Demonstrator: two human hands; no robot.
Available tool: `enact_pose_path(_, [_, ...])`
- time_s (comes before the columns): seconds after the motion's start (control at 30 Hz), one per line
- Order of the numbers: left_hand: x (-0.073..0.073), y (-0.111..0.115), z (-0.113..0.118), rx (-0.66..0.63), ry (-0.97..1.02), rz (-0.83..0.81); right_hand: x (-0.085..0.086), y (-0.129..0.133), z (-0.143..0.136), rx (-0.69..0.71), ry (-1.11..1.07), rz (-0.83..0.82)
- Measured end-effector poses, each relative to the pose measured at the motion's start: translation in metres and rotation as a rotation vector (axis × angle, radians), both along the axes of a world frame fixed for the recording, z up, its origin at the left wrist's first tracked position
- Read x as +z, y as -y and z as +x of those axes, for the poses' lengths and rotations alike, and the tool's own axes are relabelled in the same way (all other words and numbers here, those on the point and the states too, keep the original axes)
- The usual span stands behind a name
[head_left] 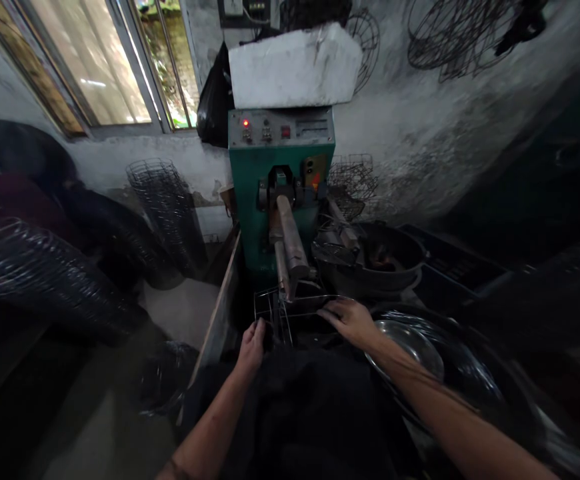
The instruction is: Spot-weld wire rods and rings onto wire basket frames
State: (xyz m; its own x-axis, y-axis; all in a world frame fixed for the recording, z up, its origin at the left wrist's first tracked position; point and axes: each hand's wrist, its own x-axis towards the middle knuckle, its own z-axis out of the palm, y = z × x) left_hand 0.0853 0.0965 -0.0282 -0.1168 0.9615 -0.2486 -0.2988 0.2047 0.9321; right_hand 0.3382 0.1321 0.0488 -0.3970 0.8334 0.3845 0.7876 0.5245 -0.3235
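Between my hands is a thin wire frame [271, 308], its bars meeting the tips of a spot welder's arms [293, 250]. My left hand [253, 343] pinches the frame's left side near its lower edge. On the other side my right hand [347, 321] has its fingers closed on the frame's right end, where a long wire runs across. The green welding machine [250, 200] stands straight ahead, with a red light lit on its panel. Some of the frame's lower part is lost in the dark over my lap.
Right of me are a round metal bowl [410, 343] and a wide dark basin [395, 273]. Stacked wire baskets [163, 207] lean by the wall, and more wire stacks [35, 273] lie at left. A white foam block [295, 67] tops the machine. A board [217, 310] rises at my left.
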Motion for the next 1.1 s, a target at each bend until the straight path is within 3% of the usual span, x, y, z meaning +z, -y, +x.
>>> enact_pose_path(0.13, [0.003, 0.003, 0.002, -0.079, 0.005, 0.025, -0.01, 0.002, 0.001, -0.107, -0.067, 0.049])
enact_pose_path(0.37, [0.022, 0.004, 0.005, -0.031, -0.001, 0.031, -0.006, -0.005, 0.008, -0.116, -0.078, -0.189])
enact_pose_path(0.67, [0.027, 0.005, 0.001, -0.026, -0.034, 0.008, -0.004, -0.008, 0.021, 0.022, -0.311, -0.396])
enact_pose_path(0.8, [0.032, 0.002, 0.004, -0.022, -0.049, 0.016, -0.005, -0.01, 0.021, -0.036, -0.239, -0.326])
enact_pose_path(1.1, [0.025, -0.008, 0.007, -0.047, -0.022, 0.07, -0.018, -0.015, 0.02, -0.171, -0.103, -0.137])
